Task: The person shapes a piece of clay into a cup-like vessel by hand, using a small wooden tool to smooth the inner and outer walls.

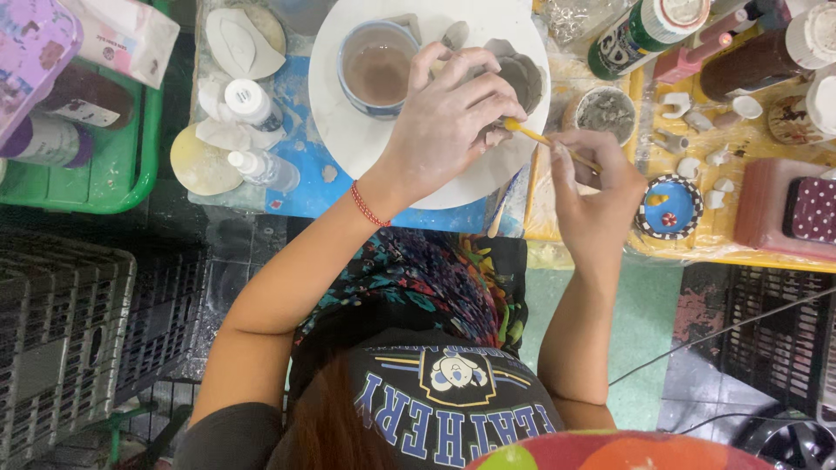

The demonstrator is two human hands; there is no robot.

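Note:
My left hand [453, 117] rests on a grey clay piece [520, 78] that sits on a round white board [348, 130], its fingers curled over the clay's near side. My right hand [592, 178] grips a thin yellow-handled tool [544, 139], whose tip meets the clay under my left fingers. A blue-rimmed cup of murky water [377, 70] stands on the board just left of my left hand. A red bracelet [369, 206] circles my left wrist.
A small bowl of grey slip [605, 111] sits right of the board. On the yellow tray [740, 235] lie small white clay bits, a blue dish [669, 207] and paint bottles [644, 35]. A green bin [122, 174] and squeeze bottles [261, 165] are at left; crates stand on the floor.

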